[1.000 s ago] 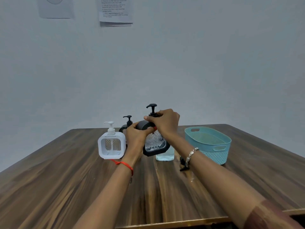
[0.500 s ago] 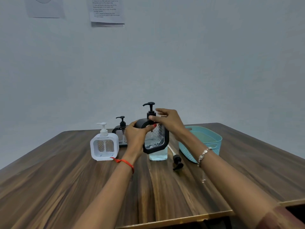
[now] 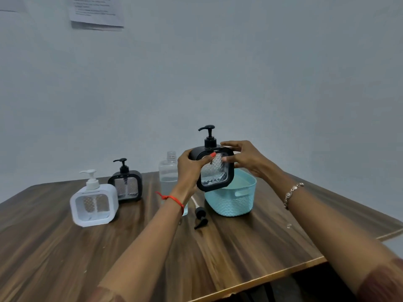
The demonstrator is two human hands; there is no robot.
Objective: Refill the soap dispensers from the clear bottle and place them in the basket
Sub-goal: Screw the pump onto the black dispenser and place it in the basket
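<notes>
Here, on the wooden desk (image 3: 229, 253), a loose pump (image 3: 200, 216) lies nearest, while the left hand (image 3: 189, 168) clasps a black dispenser (image 3: 214, 168) above the teal basket (image 3: 233, 199). The right hand (image 3: 244, 159), fingers spread, barely touches its side. Lowering it upright looks wisest; the clear bottle (image 3: 169, 171) stands behind.
</notes>
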